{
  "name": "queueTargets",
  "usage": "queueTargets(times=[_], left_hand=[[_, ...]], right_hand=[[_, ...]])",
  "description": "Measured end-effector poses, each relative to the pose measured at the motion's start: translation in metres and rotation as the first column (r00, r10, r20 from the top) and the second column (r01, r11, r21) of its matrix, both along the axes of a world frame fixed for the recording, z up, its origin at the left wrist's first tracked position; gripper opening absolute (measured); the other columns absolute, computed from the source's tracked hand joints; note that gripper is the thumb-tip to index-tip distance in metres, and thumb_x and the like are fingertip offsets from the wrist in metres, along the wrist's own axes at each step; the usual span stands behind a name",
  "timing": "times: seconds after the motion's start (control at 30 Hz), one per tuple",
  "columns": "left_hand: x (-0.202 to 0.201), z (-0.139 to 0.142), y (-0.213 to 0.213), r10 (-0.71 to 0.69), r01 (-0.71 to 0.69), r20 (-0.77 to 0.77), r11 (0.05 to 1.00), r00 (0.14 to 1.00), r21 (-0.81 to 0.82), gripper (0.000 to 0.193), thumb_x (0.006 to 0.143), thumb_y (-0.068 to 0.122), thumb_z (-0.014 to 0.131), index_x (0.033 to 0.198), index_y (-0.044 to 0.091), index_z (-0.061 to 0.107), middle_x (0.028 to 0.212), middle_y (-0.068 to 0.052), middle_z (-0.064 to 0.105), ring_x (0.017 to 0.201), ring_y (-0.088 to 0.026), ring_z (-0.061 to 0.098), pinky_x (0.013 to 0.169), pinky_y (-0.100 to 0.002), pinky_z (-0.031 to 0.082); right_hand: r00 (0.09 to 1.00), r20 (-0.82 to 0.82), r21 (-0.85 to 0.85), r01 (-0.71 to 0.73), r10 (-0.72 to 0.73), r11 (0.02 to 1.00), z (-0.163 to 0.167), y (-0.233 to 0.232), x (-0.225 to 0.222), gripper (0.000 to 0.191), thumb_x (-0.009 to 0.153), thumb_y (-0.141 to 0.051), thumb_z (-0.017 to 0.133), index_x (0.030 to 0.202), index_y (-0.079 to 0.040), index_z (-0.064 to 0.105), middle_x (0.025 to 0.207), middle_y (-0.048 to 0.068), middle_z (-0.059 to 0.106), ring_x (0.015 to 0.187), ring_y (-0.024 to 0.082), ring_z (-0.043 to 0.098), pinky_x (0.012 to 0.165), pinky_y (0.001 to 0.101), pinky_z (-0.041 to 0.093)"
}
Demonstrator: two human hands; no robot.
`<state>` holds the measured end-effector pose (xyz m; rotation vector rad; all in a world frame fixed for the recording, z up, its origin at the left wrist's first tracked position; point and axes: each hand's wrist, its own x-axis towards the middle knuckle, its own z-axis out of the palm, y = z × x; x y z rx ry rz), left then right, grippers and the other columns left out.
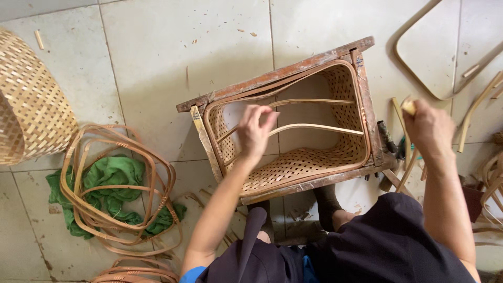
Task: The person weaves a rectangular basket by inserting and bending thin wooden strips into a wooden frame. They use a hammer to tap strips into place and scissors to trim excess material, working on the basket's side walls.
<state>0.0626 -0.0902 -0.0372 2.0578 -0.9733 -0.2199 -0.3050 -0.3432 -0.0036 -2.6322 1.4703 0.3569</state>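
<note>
Sitting on the tiled floor (157, 47): a woven basket (314, 157) inside a rough wooden frame (277, 76). Left hand (255, 131) reaching in, fingers curling loosely about a bent cane strip (319, 127). Right hand (429, 128) closing on a small pale piece (408, 106), mostly hidden. Lying left: looped cane hoops (112, 183) over green cloth (112, 175).
</note>
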Motion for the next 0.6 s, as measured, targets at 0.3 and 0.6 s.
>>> queueTargets(times=[0.3, 0.6], left_hand=[[0.012, -0.004, -0.024, -0.003, -0.357, -0.969, 0.929, 0.248, -0.094, 0.045, 0.095, 0.045, 0.070, 0.101, 0.001, 0.067, 0.086, -0.012, 0.074, 0.049, -0.012, 0.064, 0.041, -0.024, 0.049], [-0.007, 0.003, -0.017, 0.002, -0.389, -0.984, 0.919, 0.179, -0.069, 0.039, 0.094, 0.044, 0.070, 0.094, 0.006, 0.064, 0.078, -0.007, 0.070, 0.042, -0.010, 0.057, 0.036, -0.024, 0.041]], right_hand=[[0.991, -0.081, 0.215, -0.090, 0.110, 0.973, -0.055, 0.013, -0.005, 0.047, 0.090, -0.034, 0.074, 0.126, -0.006, 0.065, 0.092, 0.014, 0.074, 0.078, 0.026, 0.071, 0.072, 0.0414, 0.059], [0.831, 0.334, 0.004, -0.473, 0.444, 0.881, 0.043, 0.041, 0.164, 0.048, 0.086, -0.003, 0.061, 0.132, -0.015, 0.070, 0.125, 0.007, 0.071, 0.112, 0.027, 0.065, 0.093, 0.0384, 0.051]])
